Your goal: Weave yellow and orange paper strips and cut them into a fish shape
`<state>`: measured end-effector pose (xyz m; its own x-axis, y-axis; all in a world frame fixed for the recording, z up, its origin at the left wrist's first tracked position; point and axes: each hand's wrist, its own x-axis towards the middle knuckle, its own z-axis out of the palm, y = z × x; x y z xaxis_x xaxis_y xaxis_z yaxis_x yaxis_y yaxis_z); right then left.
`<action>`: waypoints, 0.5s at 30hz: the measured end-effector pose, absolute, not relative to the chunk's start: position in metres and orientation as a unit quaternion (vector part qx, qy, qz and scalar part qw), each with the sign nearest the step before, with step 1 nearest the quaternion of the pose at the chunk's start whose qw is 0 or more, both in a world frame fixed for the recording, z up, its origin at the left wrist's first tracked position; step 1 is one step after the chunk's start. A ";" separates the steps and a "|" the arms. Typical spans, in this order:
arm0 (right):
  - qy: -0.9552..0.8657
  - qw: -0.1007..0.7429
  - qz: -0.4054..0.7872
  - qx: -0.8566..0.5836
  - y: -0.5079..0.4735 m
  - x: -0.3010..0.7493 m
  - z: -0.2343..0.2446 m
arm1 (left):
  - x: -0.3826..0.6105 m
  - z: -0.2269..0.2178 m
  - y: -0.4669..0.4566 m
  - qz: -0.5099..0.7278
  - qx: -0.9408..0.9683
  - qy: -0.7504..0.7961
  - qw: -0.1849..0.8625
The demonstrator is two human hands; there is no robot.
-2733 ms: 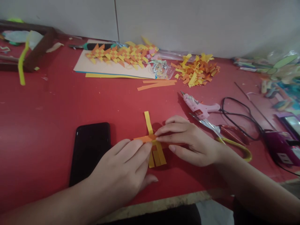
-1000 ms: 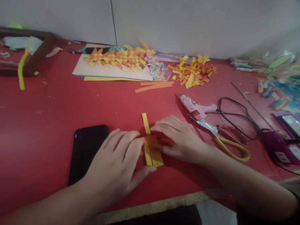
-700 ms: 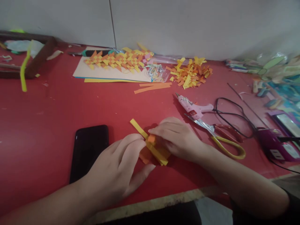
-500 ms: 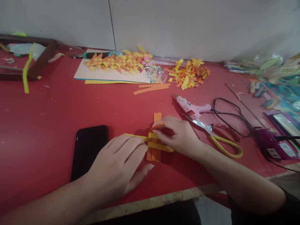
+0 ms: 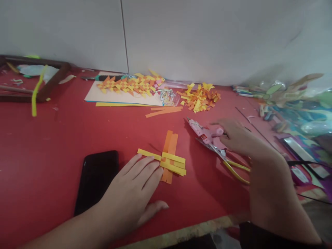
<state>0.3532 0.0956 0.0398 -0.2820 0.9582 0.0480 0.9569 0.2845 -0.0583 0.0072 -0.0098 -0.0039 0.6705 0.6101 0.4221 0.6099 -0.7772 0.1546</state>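
A small weave of orange and yellow paper strips (image 5: 168, 158) lies on the red table (image 5: 64, 135). My left hand (image 5: 135, 193) rests flat and open on the table, its fingertips on the left end of the yellow strips. My right hand (image 5: 234, 136) has reached to the right and its fingers close around the handle of the pink glue gun (image 5: 204, 133), which lies over the scissors (image 5: 228, 160). The hand is blurred by motion.
A black phone (image 5: 95, 180) lies left of my left hand. At the back are a woven strip piece on card (image 5: 129, 84), loose orange strips (image 5: 163, 111) and a heap of paper scraps (image 5: 198, 97). A wooden frame (image 5: 49, 81) sits far left; craft clutter and a cable (image 5: 298, 162) crowd the right.
The weave was turned a quarter so the orange strips now run away from me. My right hand left it and moved right onto the glue gun. The left hand stayed on the strips.
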 end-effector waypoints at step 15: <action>-0.786 0.187 0.083 -0.584 0.097 0.358 0.039 | 0.008 -0.003 -0.014 0.210 0.913 0.351 0.007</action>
